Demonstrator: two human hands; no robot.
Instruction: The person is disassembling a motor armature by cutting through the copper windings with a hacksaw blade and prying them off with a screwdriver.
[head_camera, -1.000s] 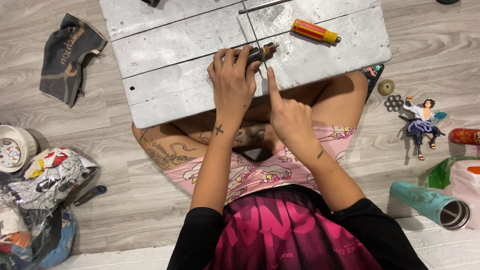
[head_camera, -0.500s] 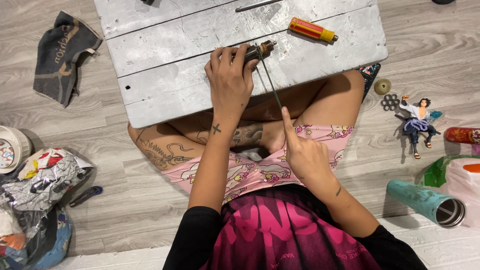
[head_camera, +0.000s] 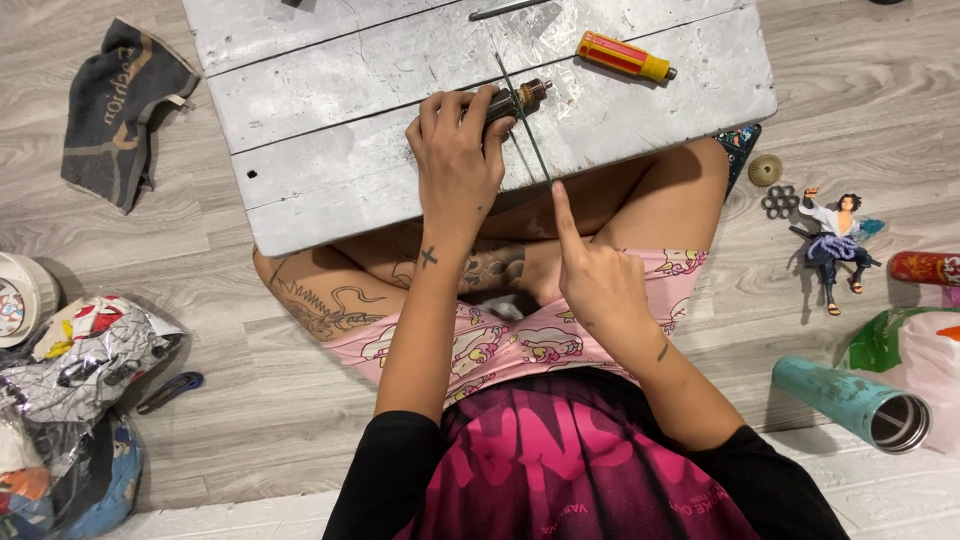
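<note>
Item: small dark cylindrical tool with a brass-coloured tip (head_camera: 512, 101). It lies on the grey weathered wooden board (head_camera: 330, 110) resting across your crossed legs, tip pointing toward 2 o'clock. Your left hand (head_camera: 457, 160) is closed over its body, fingers wrapped round the barrel; only the tip end shows past your fingers.

Item: thin metal rod (head_camera: 525, 125). It runs from just beside the tool's tip down toward 5 o'clock, ending near the board's front edge. Your right hand (head_camera: 600, 285) sits at 5 o'clock from the tool, well off the board over your lap, holding nothing; the index finger is straight and points up to 12 o'clock, its tip just below the rod's lower end, the other fingers curled narrow. Whether the fingertip touches the rod cannot be told.

Item: orange-and-yellow-handled screwdriver (head_camera: 625, 58). On the board at 2 o'clock from the tool, apart from both hands.

Item: dark grey folded cloth (head_camera: 120, 105). On the wooden floor at 9 o'clock from the board.

Item: small painted figurine in blue and white (head_camera: 835, 245). On the floor at 3 o'clock from your right hand.

Item: teal metal tumbler lying on its side (head_camera: 850, 400). On the floor at 4 o'clock from your right hand.

Item: crumpled printed plastic bags (head_camera: 80, 360). On the floor at 8 o'clock from your left arm.
</note>
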